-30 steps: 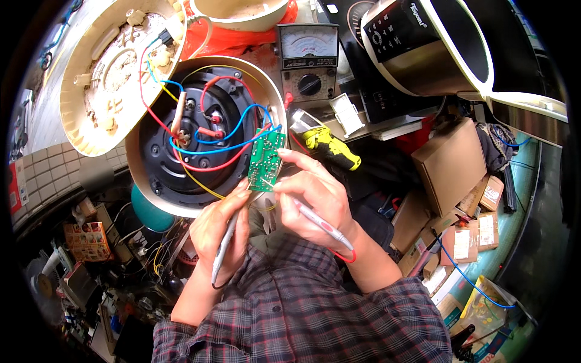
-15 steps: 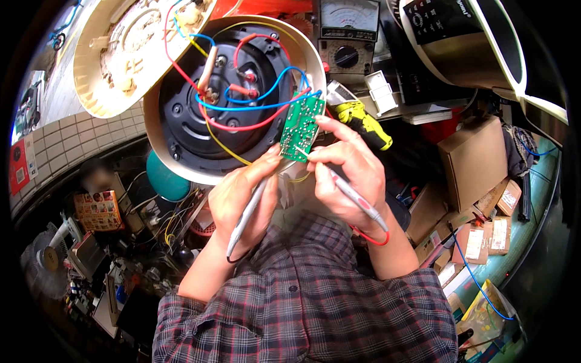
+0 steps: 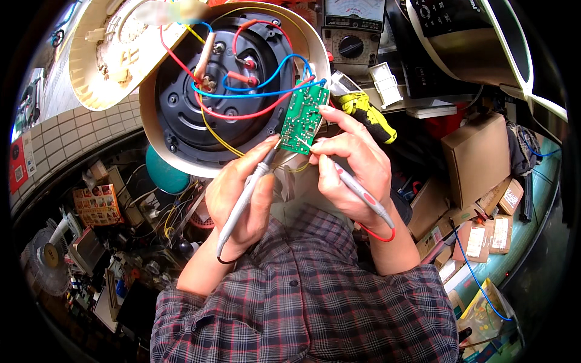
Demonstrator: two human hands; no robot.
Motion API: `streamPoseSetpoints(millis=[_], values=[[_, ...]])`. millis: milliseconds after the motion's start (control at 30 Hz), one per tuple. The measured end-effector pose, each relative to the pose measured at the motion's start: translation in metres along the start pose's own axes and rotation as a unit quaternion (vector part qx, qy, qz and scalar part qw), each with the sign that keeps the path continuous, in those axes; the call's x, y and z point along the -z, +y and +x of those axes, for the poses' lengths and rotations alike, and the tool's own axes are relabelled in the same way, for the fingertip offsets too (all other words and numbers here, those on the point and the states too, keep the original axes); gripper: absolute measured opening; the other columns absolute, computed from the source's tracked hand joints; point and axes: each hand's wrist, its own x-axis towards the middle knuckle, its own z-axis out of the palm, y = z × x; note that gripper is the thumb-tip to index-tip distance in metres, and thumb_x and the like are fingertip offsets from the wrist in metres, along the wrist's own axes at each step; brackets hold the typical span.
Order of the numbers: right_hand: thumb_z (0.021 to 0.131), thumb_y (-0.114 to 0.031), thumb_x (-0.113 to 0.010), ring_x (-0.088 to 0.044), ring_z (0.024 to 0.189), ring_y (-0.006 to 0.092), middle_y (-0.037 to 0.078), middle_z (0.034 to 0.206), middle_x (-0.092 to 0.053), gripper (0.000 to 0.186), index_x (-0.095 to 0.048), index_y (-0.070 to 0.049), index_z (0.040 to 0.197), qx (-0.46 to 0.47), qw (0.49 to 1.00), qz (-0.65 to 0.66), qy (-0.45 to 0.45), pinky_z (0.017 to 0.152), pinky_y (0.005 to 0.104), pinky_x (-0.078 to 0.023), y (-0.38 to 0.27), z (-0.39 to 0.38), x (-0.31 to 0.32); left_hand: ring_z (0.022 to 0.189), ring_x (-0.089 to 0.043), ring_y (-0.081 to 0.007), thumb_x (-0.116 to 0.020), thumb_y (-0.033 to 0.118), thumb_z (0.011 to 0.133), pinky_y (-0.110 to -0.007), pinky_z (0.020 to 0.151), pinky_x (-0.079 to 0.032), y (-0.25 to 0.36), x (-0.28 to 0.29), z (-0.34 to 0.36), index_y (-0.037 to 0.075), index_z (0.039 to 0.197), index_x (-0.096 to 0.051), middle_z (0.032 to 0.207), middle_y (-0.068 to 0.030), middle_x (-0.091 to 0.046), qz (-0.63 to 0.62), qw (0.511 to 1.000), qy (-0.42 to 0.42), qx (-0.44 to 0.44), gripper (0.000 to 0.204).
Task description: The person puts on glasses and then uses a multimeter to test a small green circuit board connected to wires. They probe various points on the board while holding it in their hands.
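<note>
A green circuit board (image 3: pixel 301 112) sits tilted, solder side up, against the near right rim of a cream round housing (image 3: pixel 154 148). My left hand (image 3: pixel 219 192) is closed on a grey test probe (image 3: pixel 241 204) with a black lead; its tip is at the board's lower left corner. In my right hand (image 3: pixel 370 164) is another grey test probe (image 3: pixel 365 195), with a red lead, its tip on or just above the lower solder joints. A right fingertip touches the board's right edge. Red, blue and yellow wires (image 3: pixel 266 94) loop over the black inner base (image 3: pixel 181 124).
An analog multimeter (image 3: pixel 352 47) stands beyond the board. Right of the board lie a yellow-black tool (image 3: pixel 368 116) and a small white plastic part (image 3: pixel 385 85). A cream lid-like shell (image 3: pixel 85 72) leans at upper left. Cardboard boxes (image 3: pixel 475 160) are stacked at right.
The left probe has swung, and its dark tip now shows at the board's lower left corner. The right probe's tip stays near the lower joints. The whole view has shifted slightly.
</note>
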Motion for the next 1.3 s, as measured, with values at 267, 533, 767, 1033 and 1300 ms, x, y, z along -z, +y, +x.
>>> streamPoseSetpoints(millis=[267,533,767,1033,1300], values=[[0.085,0.01,-0.071,-0.072,0.131,0.04,0.007,0.085,-0.077,0.025,-0.074,-0.003,0.105,-0.008,1.0,0.007,-0.007,0.106,0.0465,-0.058,-0.001,-0.001,0.0,0.104,-0.082,-0.0336,-0.067,0.005,0.104,-0.038,0.09,-0.064,-0.002,0.001,0.0,-0.011,0.131,-0.068,0.124,-0.0251,-0.079,0.013,1.0,0.016,-0.011,0.032],[0.085,0.01,-0.07,-0.072,0.13,0.0392,0.007,0.084,-0.077,0.025,-0.074,-0.004,0.105,-0.012,1.0,0.007,-0.01,0.106,0.0464,-0.058,-0.002,-0.001,0.0,0.106,-0.082,-0.0318,-0.068,0.0,0.102,-0.038,0.093,-0.065,-0.005,-0.001,-0.004,-0.01,0.134,-0.065,0.121,-0.0254,-0.08,-0.007,0.999,0.036,-0.015,0.034],[0.085,0.009,-0.071,-0.071,0.132,0.0389,0.007,0.084,-0.077,0.025,-0.074,-0.004,0.106,-0.022,1.0,0.007,-0.009,0.106,0.0455,-0.057,-0.003,-0.001,0.0,0.118,-0.077,-0.0296,-0.061,-0.009,0.107,-0.043,0.103,-0.062,-0.007,-0.001,-0.01,-0.007,0.139,-0.06,0.134,-0.0299,-0.074,-0.025,0.999,0.037,-0.005,0.032],[0.087,0.009,-0.07,-0.07,0.133,0.0386,0.007,0.085,-0.077,0.024,-0.074,-0.004,0.106,-0.025,1.0,0.013,-0.01,0.105,0.0451,-0.058,-0.003,-0.002,0.0,0.11,-0.08,-0.0361,-0.08,0.003,0.096,-0.042,0.094,-0.063,-0.006,0.005,-0.001,-0.003,0.129,-0.067,0.125,-0.027,-0.078,0.001,0.999,0.013,-0.051,0.036],[0.086,0.009,-0.07,-0.07,0.133,0.0387,0.007,0.086,-0.077,0.024,-0.074,-0.003,0.106,-0.01,1.0,0.014,-0.014,0.106,0.0453,-0.058,-0.001,0.0,0.001,0.109,-0.08,-0.038,-0.081,0.006,0.095,-0.042,0.092,-0.062,-0.004,-0.004,0.002,-0.003,0.126,-0.07,0.127,-0.0277,-0.078,0.047,0.997,0.014,-0.059,0.034]])
